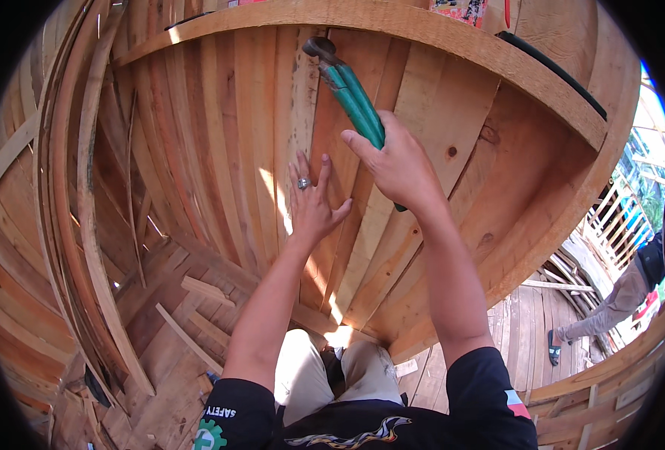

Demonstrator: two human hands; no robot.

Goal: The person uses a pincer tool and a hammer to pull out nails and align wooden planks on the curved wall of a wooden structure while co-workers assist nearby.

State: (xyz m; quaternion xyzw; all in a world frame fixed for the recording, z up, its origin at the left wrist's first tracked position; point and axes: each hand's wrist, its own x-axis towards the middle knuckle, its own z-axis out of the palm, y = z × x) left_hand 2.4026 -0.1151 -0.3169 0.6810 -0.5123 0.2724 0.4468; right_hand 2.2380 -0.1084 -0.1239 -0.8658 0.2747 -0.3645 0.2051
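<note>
the right hand (401, 159) grips the green-handled tool (353, 97), its long axis slanting up-left, so the dark head (319, 48) sits higher than the left hand (314, 201) (fingers spread over the planks (254, 142)).

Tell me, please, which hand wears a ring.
The left hand: a silvery ring shows on it. None shows on the right hand, which grips the green-handled tool.

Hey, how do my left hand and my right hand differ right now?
Your left hand is empty with its fingers spread, while your right hand is closed around a green-handled tool. The left wears a ring; the right shows none from this angle. The left sits lower in the picture than the right. Both are bare and in front of the plank wall.
</note>
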